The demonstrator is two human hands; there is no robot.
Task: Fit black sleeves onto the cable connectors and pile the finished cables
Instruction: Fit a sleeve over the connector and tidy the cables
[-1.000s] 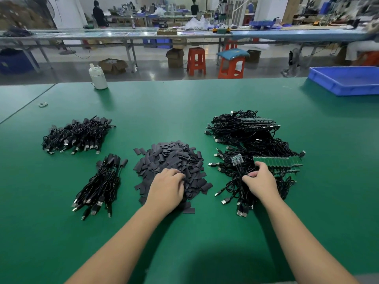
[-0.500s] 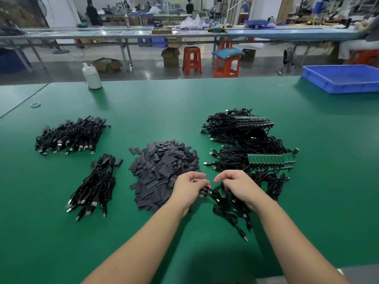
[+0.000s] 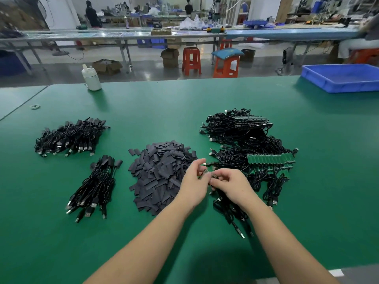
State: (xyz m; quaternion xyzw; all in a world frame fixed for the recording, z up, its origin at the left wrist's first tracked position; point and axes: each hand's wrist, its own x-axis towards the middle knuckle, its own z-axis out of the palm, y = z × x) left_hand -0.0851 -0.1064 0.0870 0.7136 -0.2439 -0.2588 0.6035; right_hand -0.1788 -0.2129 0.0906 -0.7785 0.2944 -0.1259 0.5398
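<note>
My left hand (image 3: 191,182) and my right hand (image 3: 232,186) meet just above the green table. My right hand grips a bunch of black cables (image 3: 231,210) whose plugs trail toward me. Its fingertips hold one connector end (image 3: 205,173) toward my left hand. My left thumb and fingers pinch a black sleeve at that connector, mostly hidden by the fingers. A heap of loose black sleeves (image 3: 160,173) lies left of my hands. Unsleeved cables with green boards (image 3: 268,158) are heaped on the right. Two piles of sleeved cables (image 3: 69,136) (image 3: 96,187) lie to the left.
A white bottle (image 3: 91,78) stands at the table's far left edge, and a small tape ring (image 3: 34,107) lies near it. A blue tray (image 3: 340,78) sits at the far right. Stools, benches and people are beyond the table.
My left hand left the sleeve heap and my right hand left the cable heap with a bunch of cables. Both came together in front of me.
</note>
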